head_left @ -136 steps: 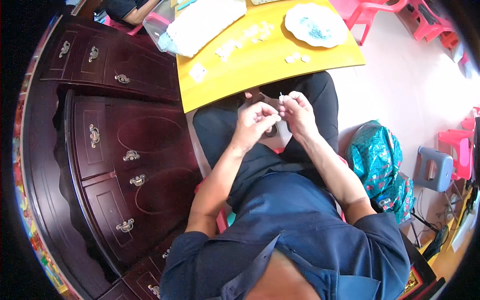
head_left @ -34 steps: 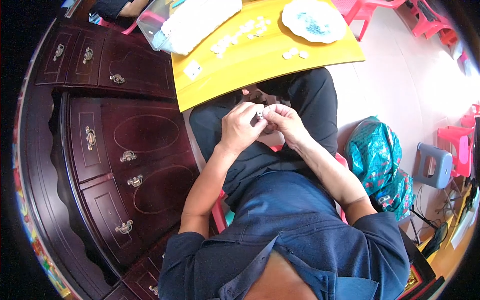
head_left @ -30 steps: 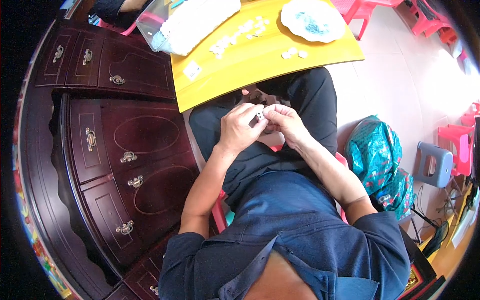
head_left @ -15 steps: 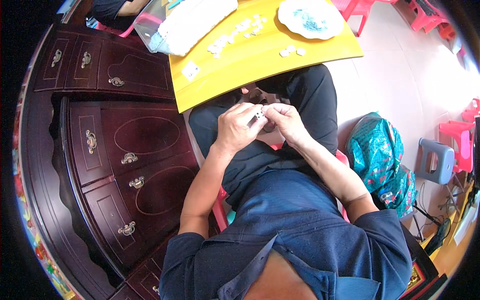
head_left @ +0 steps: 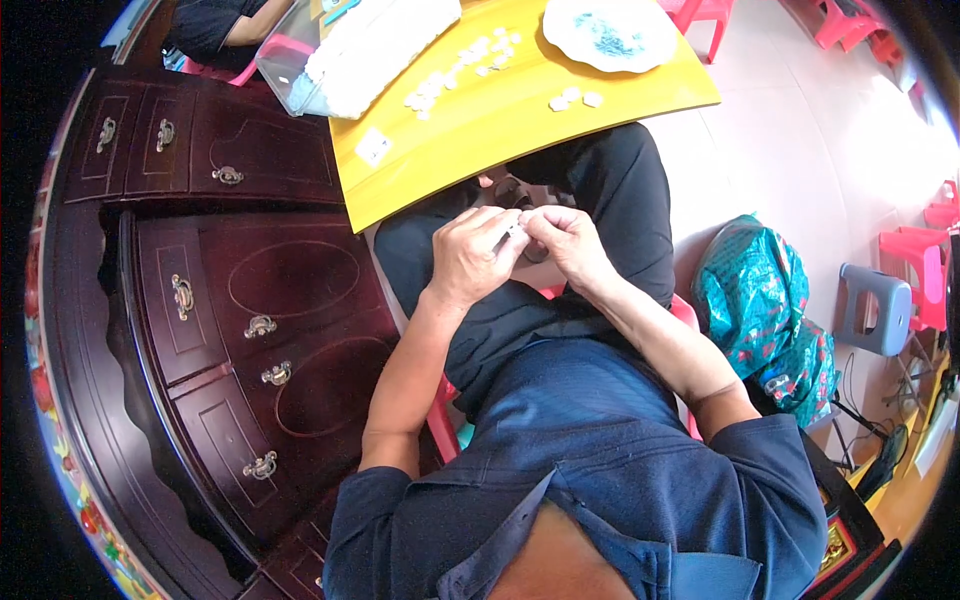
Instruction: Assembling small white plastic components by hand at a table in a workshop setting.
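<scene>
Remotely, I saw the left hand [head_left: 466, 256] pinching a white piece [head_left: 512, 231]; what the right hand [head_left: 571, 244] pinched, I couldn't tell.

One wide fisheye view, looking down from head height.
From here I see the left head camera tipped down: the dark shirt [head_left: 590, 430] sits nearest below it, the hands [head_left: 466, 257] farther out near mid-view, the table [head_left: 480, 135] beyond at the top, and the wooden cabinet [head_left: 295, 278] bowed toward the left rim.
</scene>
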Tool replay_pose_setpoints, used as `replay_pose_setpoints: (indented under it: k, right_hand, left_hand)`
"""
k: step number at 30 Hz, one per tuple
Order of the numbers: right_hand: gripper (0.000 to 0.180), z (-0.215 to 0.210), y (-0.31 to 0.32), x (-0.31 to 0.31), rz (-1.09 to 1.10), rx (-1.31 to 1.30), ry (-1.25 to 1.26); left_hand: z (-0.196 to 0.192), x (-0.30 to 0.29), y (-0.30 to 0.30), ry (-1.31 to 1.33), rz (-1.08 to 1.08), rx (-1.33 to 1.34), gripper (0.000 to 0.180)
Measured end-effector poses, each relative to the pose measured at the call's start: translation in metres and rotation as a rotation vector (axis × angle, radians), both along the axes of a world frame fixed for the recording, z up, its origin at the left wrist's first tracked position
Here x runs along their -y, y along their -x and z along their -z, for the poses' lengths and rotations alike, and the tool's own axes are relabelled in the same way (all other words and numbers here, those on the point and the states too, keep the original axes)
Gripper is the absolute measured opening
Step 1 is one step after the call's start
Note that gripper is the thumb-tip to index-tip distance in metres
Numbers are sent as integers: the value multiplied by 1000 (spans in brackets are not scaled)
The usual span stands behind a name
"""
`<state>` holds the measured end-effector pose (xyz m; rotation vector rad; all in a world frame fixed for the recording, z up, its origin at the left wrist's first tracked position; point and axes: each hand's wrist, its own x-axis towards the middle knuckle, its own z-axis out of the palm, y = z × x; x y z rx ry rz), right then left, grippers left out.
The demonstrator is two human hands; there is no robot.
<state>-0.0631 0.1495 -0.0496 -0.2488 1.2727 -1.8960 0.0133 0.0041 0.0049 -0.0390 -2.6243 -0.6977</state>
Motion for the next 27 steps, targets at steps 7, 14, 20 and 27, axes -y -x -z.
replay_pose_setpoints:
  k: [7, 14, 20, 27]
  right_hand:
    - [22, 5, 0, -1, 50, -39, -42]
    - [22, 3, 5, 2, 148, -147, -51]
    - [24, 14, 6, 5, 192, -43, 21]
    - [27, 9, 13, 0, 92, 57, 32]
  left_hand:
    - [3, 1, 4, -9, 25, -2, 16]
    - [3, -3, 13, -84, -15, 28, 18]
    - [-1, -1, 25, -210, -39, 93, 17]
    - [16, 33, 95, -29, -170, -45, 10]
